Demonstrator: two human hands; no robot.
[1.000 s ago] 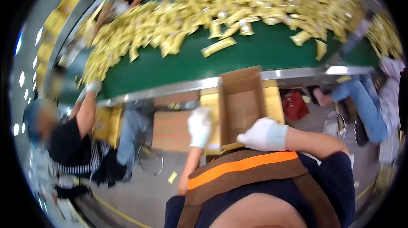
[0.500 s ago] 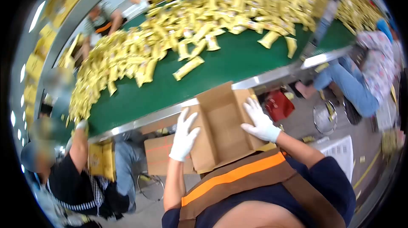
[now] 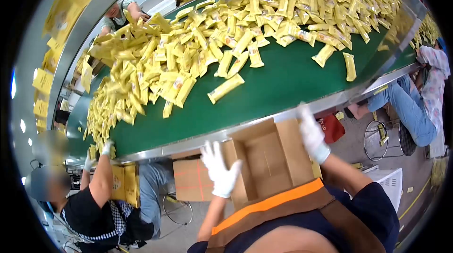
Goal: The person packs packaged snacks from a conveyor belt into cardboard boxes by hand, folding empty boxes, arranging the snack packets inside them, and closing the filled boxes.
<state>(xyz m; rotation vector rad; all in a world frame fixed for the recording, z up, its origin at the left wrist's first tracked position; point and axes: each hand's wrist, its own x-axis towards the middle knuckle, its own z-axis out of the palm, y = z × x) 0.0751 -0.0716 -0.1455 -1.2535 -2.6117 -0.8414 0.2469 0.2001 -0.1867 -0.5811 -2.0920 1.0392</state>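
An open, empty cardboard box (image 3: 266,163) stands against my apron, just below the conveyor's metal edge. My left hand (image 3: 220,169), in a white glove, has its fingers spread beside the box's left flap and holds nothing. On the other side, my gloved right hand (image 3: 311,132) is raised at the right flap, blurred by motion, its fingers stretched upward with nothing in them. Beyond the box, a heap of yellow packets (image 3: 231,31) covers the far part of the green belt (image 3: 264,85). One loose packet (image 3: 226,88) lies nearer the box.
A seated co-worker (image 3: 89,206) at the left reaches to the belt. Another person (image 3: 410,106) sits at the right near a stool (image 3: 376,140). Others stand across the belt. A flattened carton (image 3: 193,180), a red bag (image 3: 331,128) and a white crate (image 3: 386,182) are below belt level.
The box flaps have been spread outward since the first frame. Both hands opened, and my right hand has since moved up along the right flap. The view has shifted.
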